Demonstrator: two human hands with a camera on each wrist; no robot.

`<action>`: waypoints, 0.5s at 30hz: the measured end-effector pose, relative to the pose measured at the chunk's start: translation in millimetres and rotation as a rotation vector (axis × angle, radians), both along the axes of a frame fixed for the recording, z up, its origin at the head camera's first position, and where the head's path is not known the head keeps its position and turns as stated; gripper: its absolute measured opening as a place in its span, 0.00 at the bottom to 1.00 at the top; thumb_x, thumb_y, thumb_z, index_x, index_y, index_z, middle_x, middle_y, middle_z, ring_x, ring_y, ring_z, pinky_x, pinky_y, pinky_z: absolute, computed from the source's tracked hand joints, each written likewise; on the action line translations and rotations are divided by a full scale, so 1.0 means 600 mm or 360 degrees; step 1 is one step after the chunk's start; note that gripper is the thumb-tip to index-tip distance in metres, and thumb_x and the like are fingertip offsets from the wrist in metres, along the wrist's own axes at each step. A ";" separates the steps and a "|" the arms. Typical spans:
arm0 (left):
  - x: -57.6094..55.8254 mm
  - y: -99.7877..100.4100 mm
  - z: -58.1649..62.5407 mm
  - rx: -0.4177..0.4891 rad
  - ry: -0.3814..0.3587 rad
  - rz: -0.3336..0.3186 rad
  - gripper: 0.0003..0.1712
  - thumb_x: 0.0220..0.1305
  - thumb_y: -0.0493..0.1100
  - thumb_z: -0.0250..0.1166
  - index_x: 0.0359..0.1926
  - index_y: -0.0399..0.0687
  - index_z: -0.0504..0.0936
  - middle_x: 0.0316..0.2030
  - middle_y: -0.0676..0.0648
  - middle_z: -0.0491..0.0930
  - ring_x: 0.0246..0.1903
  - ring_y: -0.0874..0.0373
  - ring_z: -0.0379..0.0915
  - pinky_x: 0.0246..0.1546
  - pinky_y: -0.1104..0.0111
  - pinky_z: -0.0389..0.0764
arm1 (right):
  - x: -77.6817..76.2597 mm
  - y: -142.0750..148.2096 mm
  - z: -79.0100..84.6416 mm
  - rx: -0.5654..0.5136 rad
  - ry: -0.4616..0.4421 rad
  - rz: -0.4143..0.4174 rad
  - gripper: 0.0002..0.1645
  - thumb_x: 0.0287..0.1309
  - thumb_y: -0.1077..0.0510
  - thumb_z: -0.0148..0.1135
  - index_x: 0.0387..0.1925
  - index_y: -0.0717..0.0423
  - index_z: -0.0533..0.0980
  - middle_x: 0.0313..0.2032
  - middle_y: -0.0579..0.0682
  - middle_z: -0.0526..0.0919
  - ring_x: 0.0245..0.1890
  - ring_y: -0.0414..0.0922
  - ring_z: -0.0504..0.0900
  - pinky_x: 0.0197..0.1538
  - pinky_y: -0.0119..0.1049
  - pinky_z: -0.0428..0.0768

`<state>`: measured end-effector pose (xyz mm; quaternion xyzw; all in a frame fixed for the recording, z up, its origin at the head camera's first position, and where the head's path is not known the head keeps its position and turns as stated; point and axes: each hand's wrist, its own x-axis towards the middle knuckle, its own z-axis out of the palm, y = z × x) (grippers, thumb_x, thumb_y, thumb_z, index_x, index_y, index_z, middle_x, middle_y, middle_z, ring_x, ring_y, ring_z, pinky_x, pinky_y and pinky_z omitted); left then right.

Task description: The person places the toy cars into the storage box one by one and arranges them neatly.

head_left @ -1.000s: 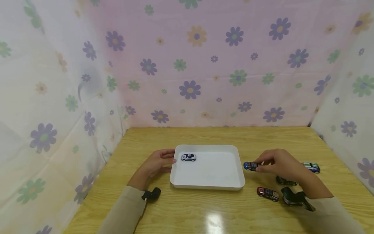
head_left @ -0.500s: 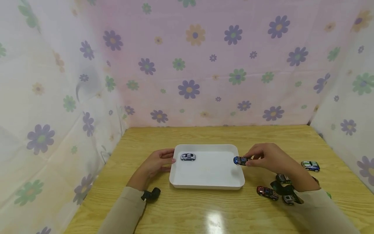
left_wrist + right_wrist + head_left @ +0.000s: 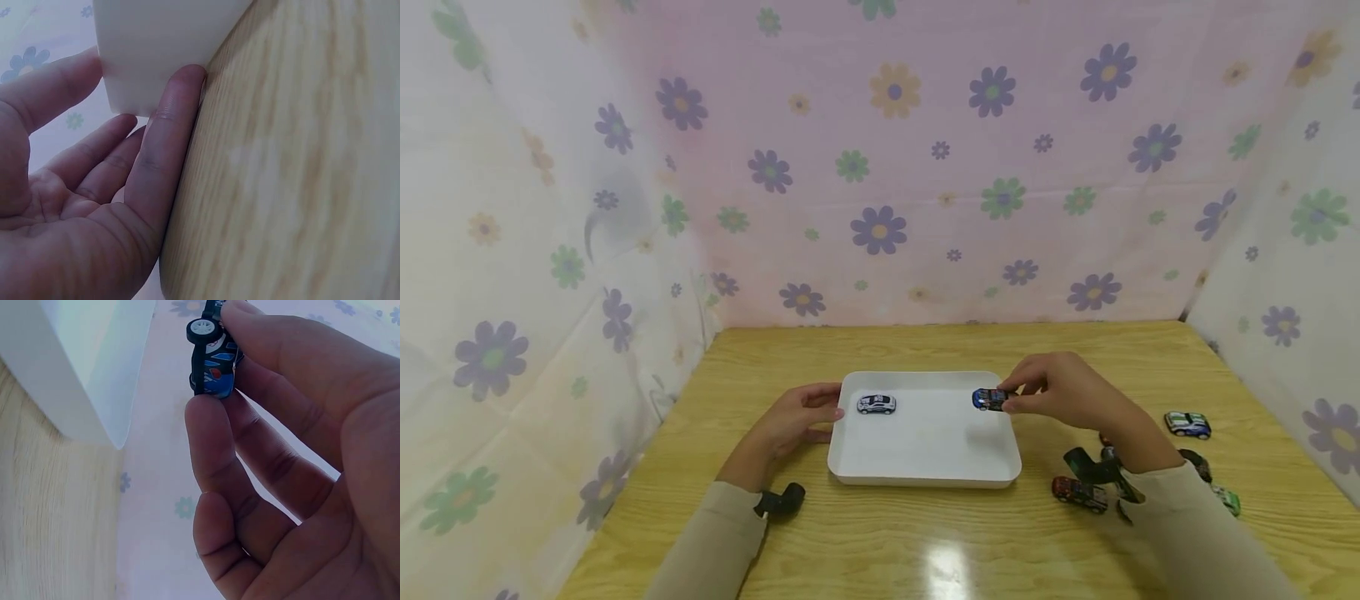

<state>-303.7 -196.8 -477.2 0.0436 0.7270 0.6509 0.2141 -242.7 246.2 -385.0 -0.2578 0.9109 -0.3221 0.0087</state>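
Shallow rectangular tray, smooth plain white. Small glossy toy car, blue and black, multicoloured printed graphics; its wheel, black with white spoked hub. Small white toy car, black markings. Small red-and-black toy car, printed patterning. Small toy car in white, green and blue. Wooden tabletop, yellow-brown, streaked grain. Cloth backdrop, pale pink-lilac, scattered with purple, green and orange daisies. Long fabric sleeves, plain beige.

Tray in downward head, close wrist views
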 end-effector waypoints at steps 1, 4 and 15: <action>0.000 -0.001 -0.001 0.0004 0.0001 -0.0004 0.36 0.68 0.37 0.71 0.74 0.45 0.70 0.74 0.40 0.69 0.65 0.45 0.75 0.52 0.52 0.88 | -0.002 -0.003 0.001 -0.0007 0.0000 0.0009 0.13 0.60 0.46 0.75 0.47 0.36 0.88 0.42 0.38 0.87 0.30 0.41 0.82 0.29 0.34 0.81; -0.001 -0.002 -0.002 0.0015 -0.0002 -0.0010 0.36 0.67 0.37 0.71 0.74 0.45 0.70 0.73 0.40 0.69 0.64 0.46 0.76 0.52 0.52 0.88 | -0.006 -0.013 0.003 -0.0035 -0.0013 0.0027 0.12 0.60 0.47 0.75 0.46 0.38 0.89 0.42 0.39 0.87 0.32 0.41 0.83 0.31 0.34 0.83; -0.002 -0.002 0.001 0.0037 -0.0005 -0.0029 0.34 0.69 0.36 0.68 0.74 0.45 0.70 0.72 0.39 0.71 0.60 0.47 0.79 0.51 0.52 0.88 | -0.022 -0.044 0.008 -0.0040 -0.0032 0.0060 0.12 0.60 0.49 0.75 0.46 0.40 0.89 0.43 0.39 0.88 0.36 0.38 0.85 0.35 0.35 0.84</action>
